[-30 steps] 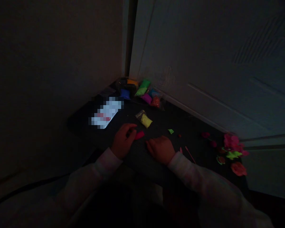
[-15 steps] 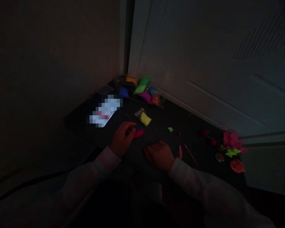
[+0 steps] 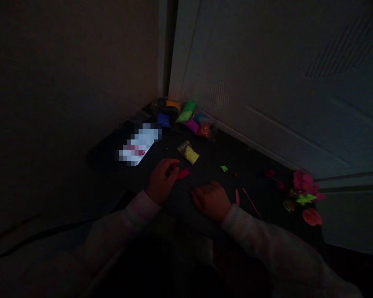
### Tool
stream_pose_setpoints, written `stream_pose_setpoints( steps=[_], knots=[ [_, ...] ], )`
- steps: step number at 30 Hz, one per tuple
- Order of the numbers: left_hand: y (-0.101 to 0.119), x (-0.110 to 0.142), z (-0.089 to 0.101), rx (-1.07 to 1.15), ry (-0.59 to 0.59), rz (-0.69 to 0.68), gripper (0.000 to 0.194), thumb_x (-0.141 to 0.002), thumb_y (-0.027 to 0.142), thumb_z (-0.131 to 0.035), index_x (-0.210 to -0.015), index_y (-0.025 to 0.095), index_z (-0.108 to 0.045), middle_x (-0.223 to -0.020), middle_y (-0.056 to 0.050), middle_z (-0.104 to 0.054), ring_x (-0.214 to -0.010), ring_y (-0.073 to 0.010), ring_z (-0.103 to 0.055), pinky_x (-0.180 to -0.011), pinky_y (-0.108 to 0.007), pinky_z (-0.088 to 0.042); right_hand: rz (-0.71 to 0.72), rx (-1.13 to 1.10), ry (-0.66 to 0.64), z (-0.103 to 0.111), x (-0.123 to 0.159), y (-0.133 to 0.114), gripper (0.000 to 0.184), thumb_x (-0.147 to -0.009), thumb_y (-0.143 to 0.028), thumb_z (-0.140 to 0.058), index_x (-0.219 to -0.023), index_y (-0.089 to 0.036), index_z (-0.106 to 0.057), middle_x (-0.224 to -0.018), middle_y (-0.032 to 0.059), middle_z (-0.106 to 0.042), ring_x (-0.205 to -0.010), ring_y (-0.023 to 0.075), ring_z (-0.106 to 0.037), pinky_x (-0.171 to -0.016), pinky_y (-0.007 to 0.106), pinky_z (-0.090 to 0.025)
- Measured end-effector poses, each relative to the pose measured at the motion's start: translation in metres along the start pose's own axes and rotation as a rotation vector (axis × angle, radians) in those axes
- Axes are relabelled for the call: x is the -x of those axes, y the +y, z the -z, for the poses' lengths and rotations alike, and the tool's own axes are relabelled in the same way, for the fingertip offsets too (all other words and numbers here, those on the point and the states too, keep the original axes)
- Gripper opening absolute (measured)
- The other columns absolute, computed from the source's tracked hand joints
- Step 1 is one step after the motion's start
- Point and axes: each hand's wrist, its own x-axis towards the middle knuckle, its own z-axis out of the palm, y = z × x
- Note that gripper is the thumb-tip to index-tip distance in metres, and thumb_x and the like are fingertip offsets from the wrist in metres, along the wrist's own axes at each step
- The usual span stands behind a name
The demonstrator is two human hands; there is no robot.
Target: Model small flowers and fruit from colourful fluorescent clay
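Near the table's front edge, my left hand [image 3: 163,180] curves its fingers and thumb around one end of a bright pink piece of clay [image 3: 183,174]; the rest sticks out to the right. A dark gap shows between thumb and fingers. Beside it, my right hand [image 3: 211,200] rests low over the dark table [image 3: 177,207], fingers curled under and knuckles up. Whatever lies beneath those fingers is hidden. Beyond the hands is a small bag of yellow clay [image 3: 191,155]. A green scrap of clay [image 3: 224,169] and a small brown lump [image 3: 235,174] lie farther right.
A lit phone with a blurred screen [image 3: 139,145] lies at left. Several coloured clay bags [image 3: 186,111] sit in the back corner. Right of my right hand are a pink clay knife [image 3: 237,197], a thin pink stick [image 3: 251,203] and clay flowers [image 3: 307,186]. Walls border the table.
My right hand has shifted very slightly, its fingers staying curled. My left hand and the pink clay keep their places; the whole view has moved a touch.
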Motion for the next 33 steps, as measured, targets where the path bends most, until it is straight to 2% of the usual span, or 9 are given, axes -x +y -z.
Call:
stream_pose_setpoints(
  steps=[5, 7, 13, 19, 26, 33],
  knots=[
    [0.001, 0.002, 0.000, 0.012, 0.003, 0.023, 0.018, -0.077, 0.020, -0.045, -0.092, 0.016, -0.054, -0.092, -0.005, -0.056, -0.083, -0.0146, -0.053, -0.073, -0.029, -0.045, -0.108, 0.044, 0.049, -0.001, -0.027, 0.023, 0.035, -0.086, -0.028, -0.029, -0.070, -0.015, -0.057, -0.064, 0.0058, -0.064, -0.055, 0.0122, -0.053, -0.056, 0.029, -0.019],
    [0.001, 0.002, 0.000, 0.019, 0.005, 0.026, 0.018, -0.077, 0.020, -0.045, -0.092, 0.015, -0.054, -0.093, -0.006, -0.056, -0.085, -0.0148, -0.053, -0.074, -0.029, -0.045, -0.111, 0.050, 0.047, 0.000, -0.027, 0.023, 0.035, -0.086, -0.028, -0.029, -0.069, -0.015, -0.057, -0.063, 0.0056, -0.064, -0.054, 0.0122, -0.053, -0.056, 0.029, -0.019],
    [0.001, 0.001, -0.001, 0.016, 0.002, 0.013, 0.019, -0.076, 0.020, -0.046, -0.092, 0.015, -0.054, -0.093, -0.005, -0.056, -0.085, -0.0147, -0.053, -0.073, -0.028, -0.045, -0.004, 0.010, -0.008, 0.002, 0.000, 0.002, 0.033, -0.084, -0.030, -0.032, -0.064, -0.018, -0.055, -0.059, 0.0003, -0.062, -0.054, 0.0102, -0.052, -0.058, 0.028, -0.021],
    [0.001, 0.002, -0.001, 0.008, 0.016, 0.015, 0.018, -0.076, 0.020, -0.046, -0.092, 0.015, -0.054, -0.093, -0.005, -0.056, -0.085, -0.0146, -0.053, -0.073, -0.028, -0.045, -0.111, 0.050, 0.042, -0.001, -0.028, 0.026, 0.036, -0.086, -0.028, -0.028, -0.070, -0.015, -0.057, -0.065, 0.0067, -0.064, -0.056, 0.0125, -0.054, -0.056, 0.029, -0.020],
    [0.002, 0.002, -0.002, 0.022, 0.000, 0.015, 0.018, -0.076, 0.018, -0.046, -0.092, 0.014, -0.054, -0.092, -0.006, -0.055, -0.084, -0.0140, -0.053, -0.073, -0.028, -0.044, -0.002, 0.017, -0.014, 0.000, 0.000, 0.004, 0.035, -0.085, -0.031, -0.032, -0.064, -0.019, -0.056, -0.057, -0.0008, -0.062, -0.051, 0.0102, -0.053, -0.056, 0.028, -0.020],
    [0.000, 0.002, -0.001, 0.003, 0.010, 0.014, 0.019, -0.076, 0.018, -0.047, -0.092, 0.013, -0.054, -0.092, -0.006, -0.056, -0.083, -0.0141, -0.053, -0.073, -0.028, -0.044, -0.095, 0.042, 0.020, 0.000, -0.031, 0.026, 0.037, -0.086, -0.029, -0.027, -0.071, -0.014, -0.058, -0.064, 0.0068, -0.065, -0.054, 0.0122, -0.054, -0.054, 0.029, -0.018]
  ],
)
